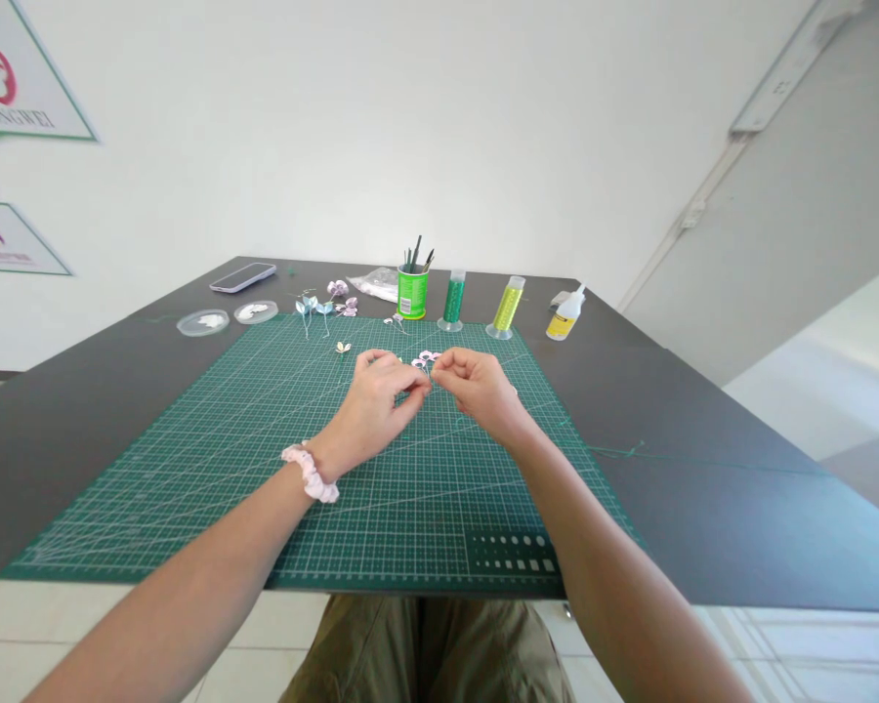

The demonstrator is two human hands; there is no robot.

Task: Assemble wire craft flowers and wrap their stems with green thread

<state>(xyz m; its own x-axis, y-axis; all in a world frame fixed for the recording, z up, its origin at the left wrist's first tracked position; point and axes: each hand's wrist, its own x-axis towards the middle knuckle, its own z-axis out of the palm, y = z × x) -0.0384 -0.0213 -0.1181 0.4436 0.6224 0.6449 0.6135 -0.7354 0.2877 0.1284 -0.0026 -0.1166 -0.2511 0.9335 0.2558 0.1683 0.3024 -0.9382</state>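
Note:
Over the cutting mat (227, 459), my two hands meet with their fingertips almost touching. My left hand (381, 398), with a pale pink scrunchie (312, 474) on its wrist, is pinched around the thin stems of a small sprig of white-and-purple flowers (425, 359). The blossoms stand up between the hands, partly hidden by the fingers. My right hand (480, 391) is also closed in a pinch right beside the stems; what lies between its fingertips is too small to make out. A small cream flower (343, 348) lies on the mat beyond my left hand.
Behind the hands stand a green can of tools (412, 293), a dark green thread spool (452, 301), a yellow-green spool (508, 308) and a glue bottle (565, 314). Blue flowers (313, 307), purple flowers (346, 307), shallow dishes (202, 323) and a phone (243, 277) lie left.

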